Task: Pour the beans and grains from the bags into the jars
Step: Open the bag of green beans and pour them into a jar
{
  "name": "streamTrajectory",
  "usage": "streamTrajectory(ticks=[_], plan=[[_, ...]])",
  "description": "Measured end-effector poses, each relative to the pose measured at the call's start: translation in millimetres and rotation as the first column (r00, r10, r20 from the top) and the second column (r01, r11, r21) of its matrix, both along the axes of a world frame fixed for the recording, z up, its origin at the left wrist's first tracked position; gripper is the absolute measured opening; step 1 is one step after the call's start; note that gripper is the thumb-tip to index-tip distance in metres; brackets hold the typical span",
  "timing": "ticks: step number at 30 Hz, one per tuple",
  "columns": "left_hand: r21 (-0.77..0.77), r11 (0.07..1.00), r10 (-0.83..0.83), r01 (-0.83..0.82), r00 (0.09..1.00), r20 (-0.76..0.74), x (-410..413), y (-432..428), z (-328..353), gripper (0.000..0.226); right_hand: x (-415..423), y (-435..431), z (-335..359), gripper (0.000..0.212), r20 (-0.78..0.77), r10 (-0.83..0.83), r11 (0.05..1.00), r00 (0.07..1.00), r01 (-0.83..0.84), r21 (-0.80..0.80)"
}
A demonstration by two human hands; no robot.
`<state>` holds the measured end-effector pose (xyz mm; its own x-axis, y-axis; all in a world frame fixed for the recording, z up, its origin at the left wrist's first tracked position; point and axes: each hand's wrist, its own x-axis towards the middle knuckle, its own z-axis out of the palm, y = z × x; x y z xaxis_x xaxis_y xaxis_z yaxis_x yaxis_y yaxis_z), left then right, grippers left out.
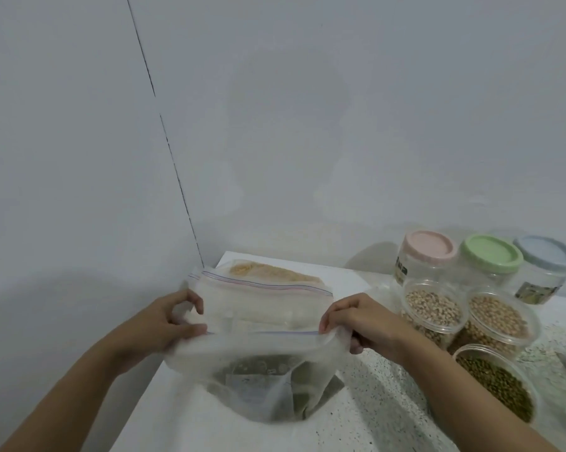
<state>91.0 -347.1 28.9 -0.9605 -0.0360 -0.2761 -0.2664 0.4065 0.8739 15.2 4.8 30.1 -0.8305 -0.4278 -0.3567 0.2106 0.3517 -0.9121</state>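
Head view, hard to make out: through the held bag (pixel 259 360) you see a dark, blurred shape low down; you cannot tell whether it is a jar or the bag's contents.
Head view, cut off: your right forearm covers the near edge of the green-bean jar (pixel 493 386).
Your left hand (pixel 174 321): thumb and fingers pinch the bag's left top corner.
Your right hand (pixel 356 324): thumb and fingers pinch the right end of its zip strip.
Where the held bag is: upright on the counter (pixel 373 402), between both hands.
Behind it: the second bag (pixel 275 278) lies flat, pale grains inside.
Open jars: three, the pale-bean jar (pixel 431 308), the tan-bean jar (pixel 500 318) and the green-bean jar.
Lidded jars: three behind them, with a pink lid (pixel 428 244), a green lid (pixel 490 252) and a blue lid (pixel 546 256); contents unclear.
Bags: two.
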Motion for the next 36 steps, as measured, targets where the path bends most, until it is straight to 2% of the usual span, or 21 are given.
streamTrajectory(ticks=[3,8,11,14,17,23,27,29,33,36], plan=[[-0.126,0.991,-0.043,0.043,0.999,0.002,-5.0,-5.8,-19.1,0.013,3.7,-4.1,-17.5,0.017,-0.019,-0.016,0.99,1.0,0.018,0.142],[-0.247,0.969,-0.015,-0.011,0.995,-0.103,-16.5,-11.8,-57.0,0.013,4.2,-12.7,-55.3,0.013,-0.188,-0.101,0.94,0.977,0.156,0.302],[-0.285,0.957,0.013,-0.061,0.986,-0.168,-21.6,-11.1,-73.8,0.011,4.9,-18.6,-66.9,0.012,-0.257,-0.109,0.901,0.96,0.205,0.383],[-0.274,0.96,0.025,-0.061,0.991,-0.134,-21.3,-8.8,-88.1,0.008,5.3,-21.6,-73.1,0.012,-0.274,-0.101,0.87,0.956,0.219,0.442],[-0.301,0.952,0.008,-0.052,0.989,-0.145,-20.3,-5.3,-98.1,0.01,6.2,-23.3,-77.8,0.014,-0.279,-0.1,0.857,0.955,0.225,0.463],[-0.509,0.86,-0.086,-0.028,0.976,-0.199,-25.1,-11.4,-83.2,0.024,3.1,-17.3,-76.1,0.015,-0.284,-0.04,0.857,0.958,0.179,0.483],[-0.434,0.899,-0.178,0.049,0.949,-0.261,-22.4,7.1,-57.3,0.027,5.4,-10.8,-62.8,0.005,-0.387,-0.031,0.816,0.921,0.247,0.522],[-0.415,0.902,-0.258,0.12,0.92,-0.296,-22.9,24.2,-45.6,0.03,9.1,-9.5,-55.2,0.017,-0.476,-0.051,0.805,0.878,0.318,0.501],[-0.328,0.913,-0.372,0.242,0.823,-0.429,-28.7,70.7,-25.1,0.034,20.6,-0.8,-30.9,0.009,-0.521,-0.237,0.873,0.82,0.415,0.256],[-0.222,0.909,-0.417,0.353,0.777,-0.472,-35.0,118.9,-10.5,0.026,30.8,20.0,-12.2,0.013,-0.534,-0.3,0.89,0.79,0.433,0.141]])
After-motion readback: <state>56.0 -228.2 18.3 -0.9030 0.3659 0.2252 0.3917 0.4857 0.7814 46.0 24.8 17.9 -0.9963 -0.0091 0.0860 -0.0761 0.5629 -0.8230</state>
